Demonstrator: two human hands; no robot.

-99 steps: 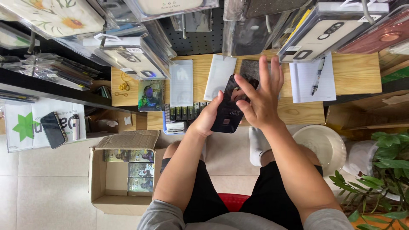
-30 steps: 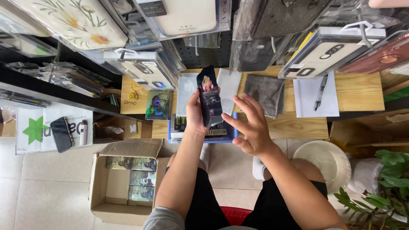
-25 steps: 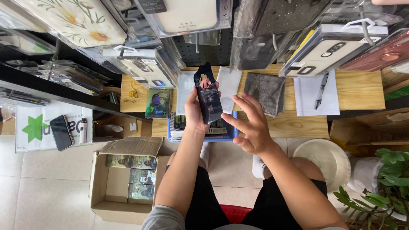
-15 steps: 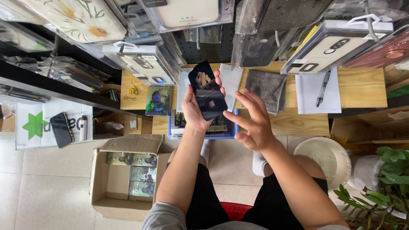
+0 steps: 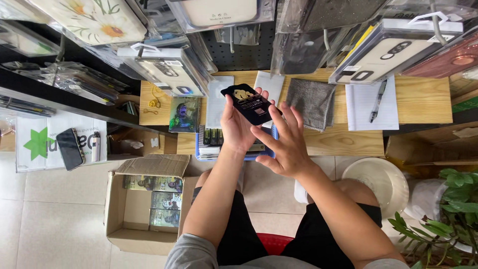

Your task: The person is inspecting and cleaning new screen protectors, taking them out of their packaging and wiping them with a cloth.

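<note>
Packet: a flat, glossy black rectangular packet (image 5: 247, 103) with a pale printed figure, held tilted above the wooden desk (image 5: 423, 99).
Left hand: the left hand (image 5: 238, 124) is raised palm-up, fingers curled round the packet's lower edge.
Right hand: the right hand (image 5: 285, 143) has fingers spread, hovering just beside the packet, holding nothing.
Nearby: a grey woven cloth (image 5: 311, 103) and a blue tray (image 5: 219, 147).

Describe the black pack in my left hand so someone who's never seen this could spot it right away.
Start at the wooden table under the hanging phone cases. Above its middle, the left hand holds up a flat black pack, apart from the right hand. It is the only dark thing with a pale picture, raised over the white packets and beside the grey cloth.
</note>
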